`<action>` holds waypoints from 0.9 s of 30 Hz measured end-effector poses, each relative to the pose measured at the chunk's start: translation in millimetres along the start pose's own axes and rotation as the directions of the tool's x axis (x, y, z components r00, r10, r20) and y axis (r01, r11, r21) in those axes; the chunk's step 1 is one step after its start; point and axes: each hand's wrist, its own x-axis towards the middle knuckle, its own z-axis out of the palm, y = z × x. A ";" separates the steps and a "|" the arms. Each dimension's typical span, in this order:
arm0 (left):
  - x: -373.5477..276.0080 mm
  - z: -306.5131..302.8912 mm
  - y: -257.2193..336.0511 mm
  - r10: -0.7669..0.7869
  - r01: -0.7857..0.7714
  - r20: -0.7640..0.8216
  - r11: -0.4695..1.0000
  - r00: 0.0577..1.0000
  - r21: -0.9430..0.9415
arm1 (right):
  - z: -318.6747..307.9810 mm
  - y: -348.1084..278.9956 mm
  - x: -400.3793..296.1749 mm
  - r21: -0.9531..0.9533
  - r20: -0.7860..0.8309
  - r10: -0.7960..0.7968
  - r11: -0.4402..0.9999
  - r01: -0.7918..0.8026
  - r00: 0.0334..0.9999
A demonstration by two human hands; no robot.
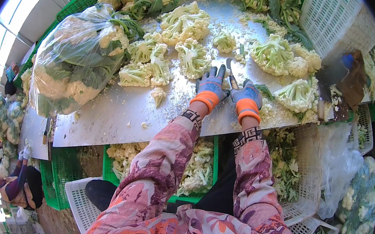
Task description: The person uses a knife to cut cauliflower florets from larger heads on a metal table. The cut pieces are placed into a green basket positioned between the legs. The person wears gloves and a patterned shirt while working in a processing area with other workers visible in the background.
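Observation:
Both my hands wear grey-blue gloves with orange cuffs over a metal-topped table [102, 120]. My left hand [211, 85] lies with fingers spread beside a cut cauliflower piece [193, 58]; whether it touches the piece I cannot tell. My right hand [247, 95] is closed on the handle of a knife [232, 74], whose curved blade points away from me. A small cauliflower floret [224, 42] lies beyond the blade. More cut cauliflower [272, 54] rests to the right, a large pile [185, 23] farther back, and a lone floret [158, 96] nearer on the left.
A clear plastic bag of cauliflowers [79, 58] stands at left. White crates [339, 27] flank the right side. Below the table edge sit a green crate of florets [216, 162] and a white crate of leaves [307, 167]. Another person [14, 187] works at far left.

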 end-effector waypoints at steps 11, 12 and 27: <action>-78.4 -28.3 -83.4 0.073 0.173 0.161 -0.586 0.984 -0.792 | 22.5 9.3 15.2 0.962 0.160 -0.211 0.250 -0.106 0.964; -91.5 -34.0 -92.4 0.063 0.168 0.165 -0.615 0.984 -0.771 | 21.6 8.5 12.2 0.978 0.168 -0.278 0.170 -0.123 0.946; -172.1 -24.2 -164.5 -0.730 0.167 0.070 0.061 0.680 -0.984 | 31.4 -8.2 -32.0 0.947 0.256 -0.687 0.036 -0.321 0.680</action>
